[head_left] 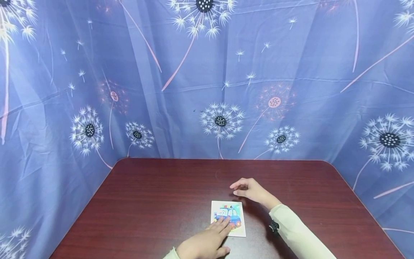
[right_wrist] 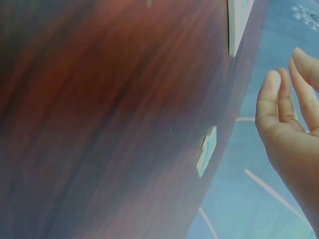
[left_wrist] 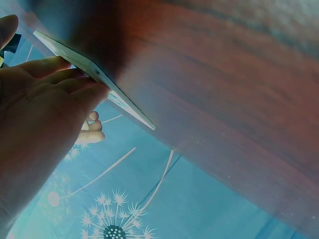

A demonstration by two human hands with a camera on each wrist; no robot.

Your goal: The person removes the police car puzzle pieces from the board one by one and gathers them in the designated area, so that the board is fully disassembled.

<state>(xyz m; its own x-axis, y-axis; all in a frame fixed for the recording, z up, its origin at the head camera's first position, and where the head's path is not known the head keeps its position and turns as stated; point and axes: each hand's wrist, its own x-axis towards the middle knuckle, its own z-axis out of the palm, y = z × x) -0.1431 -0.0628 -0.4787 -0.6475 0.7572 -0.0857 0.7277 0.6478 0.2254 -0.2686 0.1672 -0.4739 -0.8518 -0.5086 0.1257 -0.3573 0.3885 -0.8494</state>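
Note:
A thin square picture board (head_left: 238, 232) with a white border and a blue cartoon car lies on the table. My left hand (head_left: 205, 240) rests on its lower left part with the fingers stretched out, covering some of the car. In the left wrist view, those fingers lie against the face of the board (left_wrist: 132, 107). Beyond the board's upper right corner, my right hand (head_left: 253, 190) hovers over the table, its fingers loosely bent and holding nothing. A small flat pale piece (right_wrist: 207, 152) with an irregular outline lies on the table in the right wrist view; it does not show in the head view.
The dark red wooden table (head_left: 155, 201) has rounded far corners. A blue curtain (head_left: 181, 118) with a dandelion print hangs behind it and along both sides. A black band (head_left: 274, 226) sits on the right wrist, by the pale sleeve (head_left: 295, 230).

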